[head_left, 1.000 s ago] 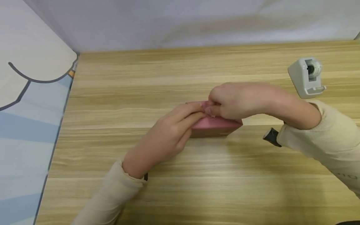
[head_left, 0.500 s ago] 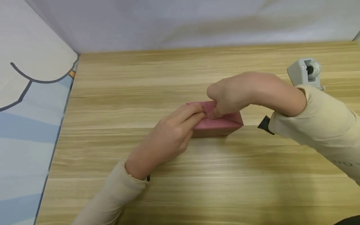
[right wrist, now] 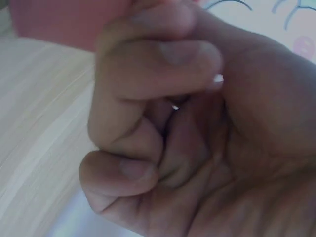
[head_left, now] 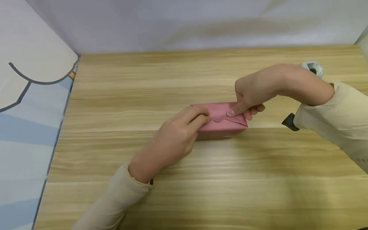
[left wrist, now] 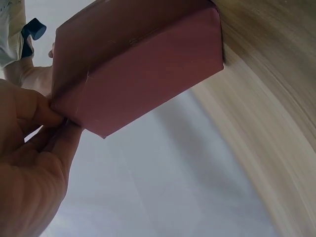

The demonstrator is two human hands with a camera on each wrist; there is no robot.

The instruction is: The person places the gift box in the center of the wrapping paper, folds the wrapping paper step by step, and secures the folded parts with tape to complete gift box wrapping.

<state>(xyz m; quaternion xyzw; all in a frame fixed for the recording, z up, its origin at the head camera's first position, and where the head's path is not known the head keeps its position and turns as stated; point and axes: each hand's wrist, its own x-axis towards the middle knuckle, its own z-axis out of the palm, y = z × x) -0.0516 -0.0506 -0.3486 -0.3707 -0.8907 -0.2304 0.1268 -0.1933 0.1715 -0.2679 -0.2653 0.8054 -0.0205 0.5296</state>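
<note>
A small box wrapped in pink paper (head_left: 214, 126) lies on the wooden table, with folded flaps on top. A faint clear strip, seemingly tape (head_left: 217, 118), shows on its top. My left hand (head_left: 172, 134) holds the box's left end; in the left wrist view its thumb and fingers pinch near a corner of the pink box (left wrist: 143, 74). My right hand (head_left: 260, 88) has its thumb pressed on the top, right of the middle. Its other fingers (right wrist: 163, 69) are curled in towards the palm, with nothing seen held in them.
A grey tape dispenser (head_left: 313, 68) stands at the back right, partly hidden by the right wrist. Behind the wooden table (head_left: 129, 76) rises a pale wall (head_left: 172, 25). A printed panel (head_left: 34, 137) borders the left side.
My right thumb has slid rightwards along the box's top, and the right hand has moved right with it. My left hand and the box have stayed nearly still.
</note>
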